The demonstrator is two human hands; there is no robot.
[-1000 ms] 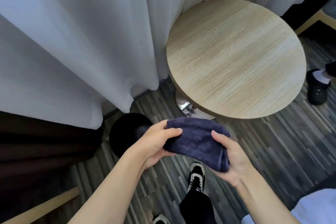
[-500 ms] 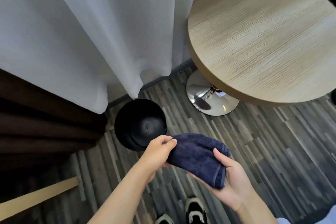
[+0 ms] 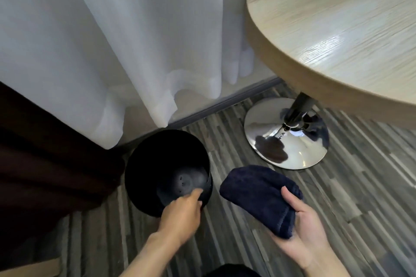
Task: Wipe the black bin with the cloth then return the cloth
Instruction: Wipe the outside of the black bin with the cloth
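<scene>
The round black bin (image 3: 157, 164) stands on the floor below the curtain, its open top facing me and its inside bare. My left hand (image 3: 182, 213) grips the bin's near rim, thumb inside, fingers outside. A folded dark blue cloth (image 3: 256, 191) lies in my right hand (image 3: 299, 229), just right of the bin and apart from it; my thumb presses on top of the cloth.
A round wooden table (image 3: 337, 29) on a chrome foot (image 3: 286, 139) stands at the right, its top overhanging the floor. White sheer curtains (image 3: 112, 40) hang behind the bin. A dark brown drape (image 3: 40, 164) fills the left. Striped grey floor (image 3: 360, 186) lies around.
My left hand has let go of the cloth and moved left onto the bin's rim. The view has dropped closer to the floor. The right hand alone holds the cloth.
</scene>
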